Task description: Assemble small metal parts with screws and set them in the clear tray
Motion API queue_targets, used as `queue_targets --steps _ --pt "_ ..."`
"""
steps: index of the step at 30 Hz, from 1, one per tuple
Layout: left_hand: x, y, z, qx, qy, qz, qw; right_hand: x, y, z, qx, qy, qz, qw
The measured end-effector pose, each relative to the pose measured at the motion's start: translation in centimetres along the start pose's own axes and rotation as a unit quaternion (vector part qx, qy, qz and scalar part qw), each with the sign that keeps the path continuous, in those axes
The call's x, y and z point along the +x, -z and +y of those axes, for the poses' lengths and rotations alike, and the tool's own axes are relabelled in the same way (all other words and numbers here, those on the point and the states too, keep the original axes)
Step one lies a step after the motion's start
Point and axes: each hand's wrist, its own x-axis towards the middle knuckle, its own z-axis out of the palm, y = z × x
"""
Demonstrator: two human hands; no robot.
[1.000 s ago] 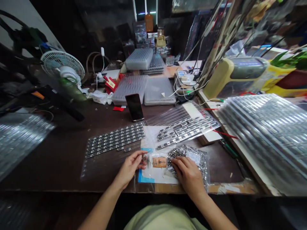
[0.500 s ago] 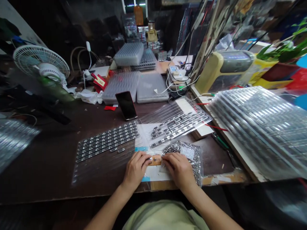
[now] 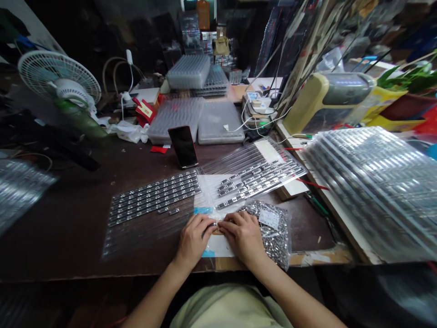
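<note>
My left hand pinches a small shiny metal part over a little orange-brown block. Opposite it, my right hand has its fingertips pressed together against the same spot; whatever they hold is too small to make out. Most of the block is hidden by the fingers. A clear plastic bag of small metal pieces lies against my right hand. Left of my hands is a clear ribbed tray with rows of metal parts, and two loose parts rest on it.
Another ribbed tray, partly filled, lies beyond my hands. A phone stands propped up on the table. Stacked clear trays occupy the right side. A fan stands at the back left, and white cables trail at the back.
My left hand has brought the metal part to the block. My right hand has moved left from the bag of pieces to meet it, covering most of the block.
</note>
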Motion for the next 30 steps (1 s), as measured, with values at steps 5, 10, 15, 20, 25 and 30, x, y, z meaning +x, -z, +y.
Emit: queue_targets --steps 5,10,15,20,25,30 --pt "-0.1 -0.1 -0.1 0.003 -0.007 0.005 1.000 -0.4 1.8 2.2 -0.066 0.009 0.003 0.998" --pt "0.0 0.0 -0.1 -0.008 0.003 0.007 1.000 -1.2 2.0 3.3 -0.101 0.032 -0.013 0.994" --pt "0.2 0.1 0.4 -0.055 0.035 -0.007 0.998 -1.3 1.7 3.0 -0.088 0.018 -0.016 0.996" --pt "0.5 -0.3 1.1 -0.058 0.035 -0.025 0.997 -1.2 1.9 3.0 -0.001 -0.008 0.025 1.000" --pt "0.5 -0.4 1.4 -0.033 0.022 -0.026 0.999 -1.3 1.7 3.2 0.035 -0.035 0.045 0.998" --pt "0.5 -0.5 1.5 -0.009 -0.005 -0.032 0.999 -1.5 1.7 3.4 0.032 -0.013 0.050 0.998"
